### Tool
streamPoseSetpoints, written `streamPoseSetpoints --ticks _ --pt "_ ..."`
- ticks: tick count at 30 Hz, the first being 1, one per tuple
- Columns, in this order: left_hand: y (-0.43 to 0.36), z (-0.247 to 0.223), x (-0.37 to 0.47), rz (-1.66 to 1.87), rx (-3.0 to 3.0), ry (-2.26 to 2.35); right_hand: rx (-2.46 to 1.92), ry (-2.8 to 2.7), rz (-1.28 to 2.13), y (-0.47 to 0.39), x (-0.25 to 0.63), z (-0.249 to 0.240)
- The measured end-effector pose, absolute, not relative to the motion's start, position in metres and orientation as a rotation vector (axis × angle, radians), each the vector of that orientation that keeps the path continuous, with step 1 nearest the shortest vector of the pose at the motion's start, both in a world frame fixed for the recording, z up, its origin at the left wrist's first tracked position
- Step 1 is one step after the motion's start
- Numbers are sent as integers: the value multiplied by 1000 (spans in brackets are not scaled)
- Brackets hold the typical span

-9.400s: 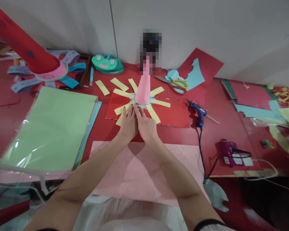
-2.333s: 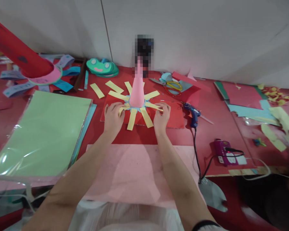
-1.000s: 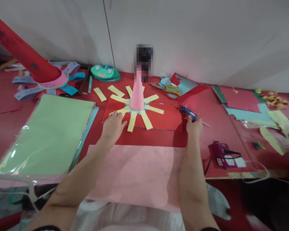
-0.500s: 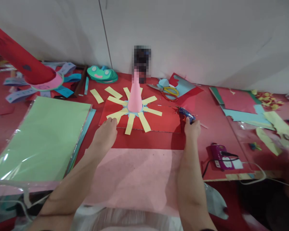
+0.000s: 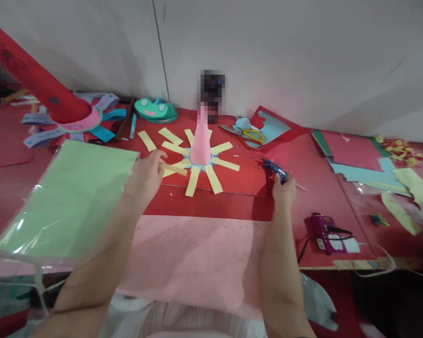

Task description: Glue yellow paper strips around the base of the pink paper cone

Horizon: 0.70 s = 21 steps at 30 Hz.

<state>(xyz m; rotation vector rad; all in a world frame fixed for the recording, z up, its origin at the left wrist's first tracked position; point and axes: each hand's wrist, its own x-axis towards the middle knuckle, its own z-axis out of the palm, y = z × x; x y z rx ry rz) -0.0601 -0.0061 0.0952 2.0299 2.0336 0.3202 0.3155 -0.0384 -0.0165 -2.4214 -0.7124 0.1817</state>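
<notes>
A pink paper cone (image 5: 200, 144) stands upright on a red board (image 5: 246, 180), with several pale yellow strips (image 5: 214, 179) spread round its scalloped blue base. My left hand (image 5: 149, 174) pinches one end of a yellow strip (image 5: 176, 169), whose other end reaches toward the cone over the strips at its left. My right hand (image 5: 284, 187) is closed on a blue glue gun (image 5: 275, 170) at the board's right edge. Two loose yellow strips, one of them (image 5: 147, 141) just beyond my left hand, lie left of the cone.
Scissors (image 5: 252, 139) lie behind the board, near red and light blue paper. Green frog-face cutouts (image 5: 155, 110) sit at the back left. A wrapped green paper pack (image 5: 70, 197) lies at the left, a purple power adapter (image 5: 327, 234) at the right.
My left hand has lifted away from the strips at the cone's lower left and moved up and left, now with a strip in its fingers. My right hand still holds the glue gun.
</notes>
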Motion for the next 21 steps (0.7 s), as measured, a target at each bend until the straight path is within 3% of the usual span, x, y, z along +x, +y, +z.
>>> streamPoseSetpoints --ticks 9,15,21 --pt "71 106 -68 873 1867 2345 -2425 -742 195 -38 314 -16" --pt "100 53 -71 614 1938 2077 -2415 -752 186 -37 316 -17" --pt "98 52 -77 430 1852 2243 -2407 -759 141 -37 320 -25"
